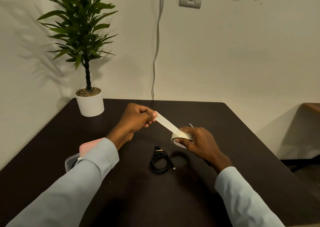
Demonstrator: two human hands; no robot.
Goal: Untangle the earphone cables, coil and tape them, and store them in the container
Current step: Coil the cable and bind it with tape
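Head view: left hand (136, 117) pinches the tape strip (166, 122); right hand (195, 140) grips the roll (181, 136); coiled earphones (160, 161) lie below, untouched.

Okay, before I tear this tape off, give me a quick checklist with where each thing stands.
1. Tape roll gripped by right hand: ok.
2. Strip end pinched by left hand: ok.
3. Strip pulled straight, not twisted: ok.
4. Black cable coiled on table: ok.
5. Container open: cannot tell, sleeve covers it.
6. Something to cut with: cannot tell.
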